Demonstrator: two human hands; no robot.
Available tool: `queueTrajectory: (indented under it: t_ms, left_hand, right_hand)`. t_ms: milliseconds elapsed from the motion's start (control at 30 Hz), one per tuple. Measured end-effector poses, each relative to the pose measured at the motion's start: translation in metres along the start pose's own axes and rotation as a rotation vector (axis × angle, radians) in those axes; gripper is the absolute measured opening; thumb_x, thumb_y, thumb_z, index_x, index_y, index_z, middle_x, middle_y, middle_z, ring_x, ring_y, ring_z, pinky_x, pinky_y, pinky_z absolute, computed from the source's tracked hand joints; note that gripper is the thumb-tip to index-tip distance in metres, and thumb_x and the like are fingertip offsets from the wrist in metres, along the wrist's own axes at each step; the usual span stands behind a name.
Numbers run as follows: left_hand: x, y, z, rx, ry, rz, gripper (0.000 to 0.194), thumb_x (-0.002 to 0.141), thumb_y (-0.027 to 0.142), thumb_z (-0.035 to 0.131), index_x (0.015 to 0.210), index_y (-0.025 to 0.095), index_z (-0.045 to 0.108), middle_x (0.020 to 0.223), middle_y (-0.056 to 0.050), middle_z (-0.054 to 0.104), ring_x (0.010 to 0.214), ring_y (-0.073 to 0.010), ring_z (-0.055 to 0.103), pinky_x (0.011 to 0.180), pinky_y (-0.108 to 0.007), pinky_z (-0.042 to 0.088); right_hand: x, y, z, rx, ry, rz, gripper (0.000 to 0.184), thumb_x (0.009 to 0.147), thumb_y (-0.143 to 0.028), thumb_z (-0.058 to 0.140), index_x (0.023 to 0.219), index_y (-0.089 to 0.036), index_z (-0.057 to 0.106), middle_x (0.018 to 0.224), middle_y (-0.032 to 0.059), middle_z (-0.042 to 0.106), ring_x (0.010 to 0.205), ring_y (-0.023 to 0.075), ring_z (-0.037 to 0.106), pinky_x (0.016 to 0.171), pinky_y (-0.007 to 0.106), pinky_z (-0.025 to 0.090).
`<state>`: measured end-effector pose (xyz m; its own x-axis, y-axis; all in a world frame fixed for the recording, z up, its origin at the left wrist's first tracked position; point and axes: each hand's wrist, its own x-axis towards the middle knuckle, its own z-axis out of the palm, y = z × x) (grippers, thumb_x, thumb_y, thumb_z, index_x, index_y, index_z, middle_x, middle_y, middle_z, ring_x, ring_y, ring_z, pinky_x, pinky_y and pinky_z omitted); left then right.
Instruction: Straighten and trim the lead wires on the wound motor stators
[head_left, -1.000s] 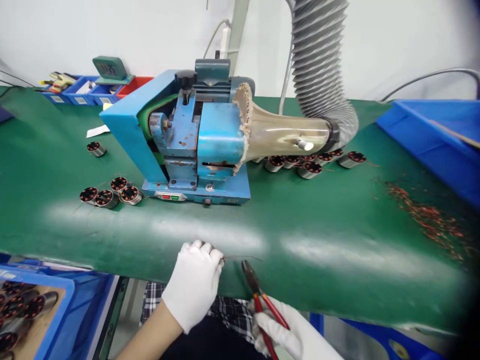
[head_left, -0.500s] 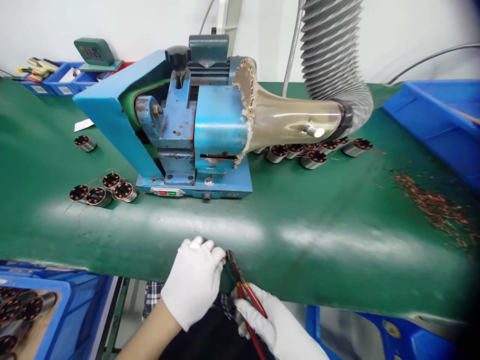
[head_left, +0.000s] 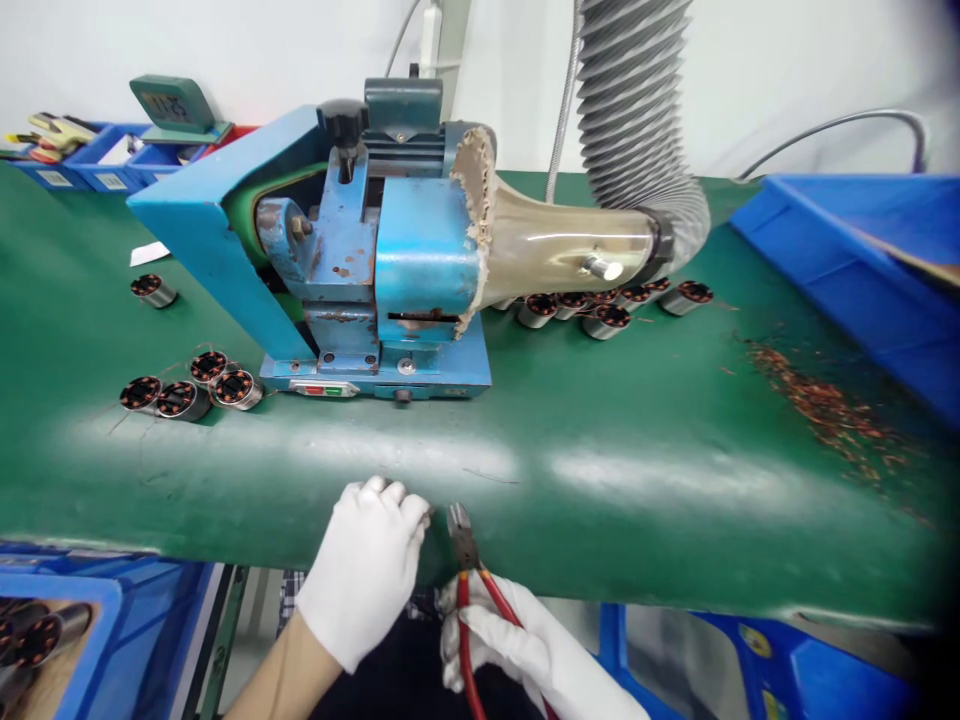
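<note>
Head camera: the right hand, in a white glove, has its grip around the red handles of a pair of pliers, which points away from the body over the near edge of the green counter. The handles spread in a narrow V. The metal tip is just beside the fingertips of the left hand, with a small gap between. That hand, gloved in white too, is turned back-up with its fingers curled; because its back hides the palm, I cannot tell whether its grip is clenched on something or bare. A thin piece of wire shows against the counter beyond the pliers, apart from both hands.

Farther in stands a blue machine (its paint is chipped in places), with a translucent hood leading to a grey ribbed hose. Four copper-wound cylinders cluster left of its base, stray wires trailing from them, and a single cylinder stands behind near a white paper slip. More wound cylinders are grouped below the hood. Copper-coloured scraps lie scattered at the right, near a blue bin.
</note>
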<state>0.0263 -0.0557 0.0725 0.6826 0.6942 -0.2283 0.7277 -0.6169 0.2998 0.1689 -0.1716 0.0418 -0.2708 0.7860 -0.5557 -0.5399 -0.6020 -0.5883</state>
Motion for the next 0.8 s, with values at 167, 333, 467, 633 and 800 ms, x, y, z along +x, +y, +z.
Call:
queueTrajectory:
  t_ms: [167, 333, 467, 633, 800]
  left_hand:
    - [-0.017, -0.031, -0.002, -0.032, 0.115, -0.121, 0.037, 0.078, 0.029, 0.057, 0.112, 0.022, 0.048, 0.107, -0.007, 0.056, 0.097, -0.0253, 0.051, 0.083, -0.039, 0.04]
    - [-0.032, -0.068, -0.002, -0.093, 0.092, -0.244, 0.031, 0.076, 0.025, 0.056, 0.106, 0.024, 0.049, 0.102, -0.003, 0.058, 0.087, -0.0221, 0.059, 0.078, -0.036, 0.046]
    - [-0.042, -0.102, 0.01, -0.254, 0.16, -0.333, 0.039, 0.074, 0.03, 0.056, 0.11, 0.023, 0.045, 0.106, -0.005, 0.057, 0.093, -0.0226, 0.061, 0.081, -0.034, 0.049]
    - [-0.046, -0.096, 0.02, -0.336, 0.142, -0.304, 0.041, 0.069, 0.021, 0.057, 0.109, 0.023, 0.049, 0.106, -0.004, 0.059, 0.098, -0.0226, 0.06, 0.086, -0.034, 0.048]
    - [-0.001, -0.001, 0.019, -0.462, -0.056, -0.133, 0.048, 0.065, 0.007, 0.056, 0.108, 0.029, 0.052, 0.105, 0.001, 0.06, 0.093, -0.0175, 0.062, 0.083, -0.028, 0.048]
  right_hand:
    - [0.03, -0.007, 0.025, 0.389, -0.098, -0.101, 0.016, 0.079, -0.026, 0.062, 0.089, -0.013, 0.059, 0.093, 0.0104, 0.065, 0.089, 0.0242, 0.063, 0.082, 0.042, 0.046]
    - [0.064, -0.022, 0.025, 0.473, 0.014, -0.278, 0.025, 0.078, -0.028, 0.062, 0.1, -0.017, 0.06, 0.123, 0.0113, 0.056, 0.116, 0.0261, 0.049, 0.101, 0.047, 0.034]
    - [0.047, -0.069, -0.047, 0.177, 0.42, -0.529, 0.029, 0.079, -0.036, 0.056, 0.103, -0.02, 0.058, 0.13, 0.0096, 0.05, 0.12, 0.0244, 0.046, 0.101, 0.045, 0.037]
    - [-0.019, -0.146, -0.152, -0.346, 1.061, -0.663, 0.045, 0.085, -0.035, 0.029, 0.117, -0.008, 0.045, 0.136, 0.0253, 0.038, 0.118, 0.0248, 0.048, 0.088, 0.037, 0.047]
    - [-0.054, -0.163, -0.171, -0.758, 1.34, -0.583, 0.043, 0.079, -0.047, 0.038, 0.097, -0.012, 0.056, 0.089, 0.0216, 0.066, 0.081, 0.0302, 0.064, 0.07, 0.044, 0.049]
